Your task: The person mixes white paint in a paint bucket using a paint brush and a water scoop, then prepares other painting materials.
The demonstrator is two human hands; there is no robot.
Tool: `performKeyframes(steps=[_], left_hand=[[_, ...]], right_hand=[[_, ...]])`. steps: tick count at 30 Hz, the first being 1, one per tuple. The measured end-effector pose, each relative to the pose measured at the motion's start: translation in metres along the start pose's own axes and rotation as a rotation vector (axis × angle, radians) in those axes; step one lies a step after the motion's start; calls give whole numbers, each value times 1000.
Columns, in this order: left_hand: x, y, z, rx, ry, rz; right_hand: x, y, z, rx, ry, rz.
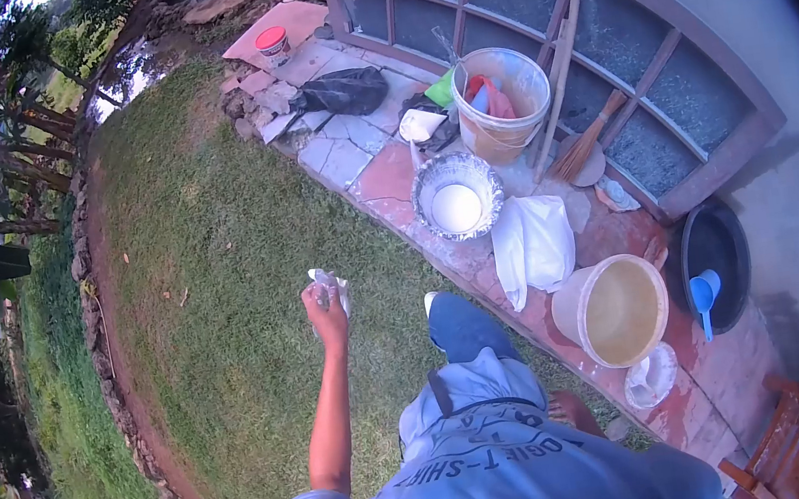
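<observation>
My left hand (pixel 326 313) is held out over the grass, its fingers closed around a crumpled whitish piece of thin plastic (pixel 342 292). A patch of skin shows at the right side of my waist; it may be part of my right hand (pixel 570 411), but its fingers cannot be made out. On the paved ledge stands a stained basin (pixel 455 204) with white stuff inside. Beside it lies a white plastic bag (pixel 533 247). Closer to my body are a bucket of cloudy liquid (pixel 622 311) and a small clear tub (pixel 651 377).
A large bucket (pixel 502 105) holding cloths stands near a broom (pixel 588 144) and wooden pole by the paned frame (pixel 563 36). A blue dipper (pixel 705 300) rests at a black tub (pixel 723 252). Farther off are a red-lidded pail (pixel 274 47) and a black bag (pixel 344 92).
</observation>
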State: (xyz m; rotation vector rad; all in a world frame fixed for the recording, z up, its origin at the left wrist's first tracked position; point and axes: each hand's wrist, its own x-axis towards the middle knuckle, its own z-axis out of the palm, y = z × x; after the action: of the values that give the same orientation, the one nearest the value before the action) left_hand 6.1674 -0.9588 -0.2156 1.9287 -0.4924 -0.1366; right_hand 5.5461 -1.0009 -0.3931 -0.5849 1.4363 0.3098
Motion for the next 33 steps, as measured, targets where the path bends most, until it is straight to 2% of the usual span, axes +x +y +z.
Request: performKeyframes(steps=[1,5,7,9,11,12,14,15,16,17,19,21,23,27,29,33], left_hand=[[27,-7,2,-73,41,-37],[130,-41,-2,-66,-20,-60],[173,-40,-7,-8,-52,-73],[209,-46,-17,-49,-85,-215],[246,-64,-25,34,-38,-251],[265,-70,-29,115,-10,-194],[311,-86,-40,180,-28,-237],[329,-90,-40,224,-47,-281],[348,-79,-36,81,-32,-360],[369,-73,-31,69,-24,-351],[408,-69,-23,-133,5,-535],[453,-94,-13,-191,12,-591],[508,-106,7,-285,40,-704],[655,-149,76,-225,-99,-680],[731,-161,126,-242,-83,-659],[916,-232,261,-165,-184,-439]], right_hand=[[9,-31,18,-66,24,20],[51,-168,47,-287,-261,130],[110,-229,65,-360,-212,174],[101,-311,109,-336,-98,32],[115,-379,162,-288,-51,-36],[119,-408,190,-278,-66,-35],[117,-461,239,-179,-147,-364],[104,-487,261,-193,-146,-371],[81,-514,285,-120,-178,-401],[65,-538,300,-42,-213,-432],[60,-564,311,-29,-166,-440],[65,-565,317,4,-120,-425],[74,-556,316,39,34,-437],[84,-541,360,201,32,-383],[100,-549,402,306,-6,-324],[149,-631,500,686,31,-229]])
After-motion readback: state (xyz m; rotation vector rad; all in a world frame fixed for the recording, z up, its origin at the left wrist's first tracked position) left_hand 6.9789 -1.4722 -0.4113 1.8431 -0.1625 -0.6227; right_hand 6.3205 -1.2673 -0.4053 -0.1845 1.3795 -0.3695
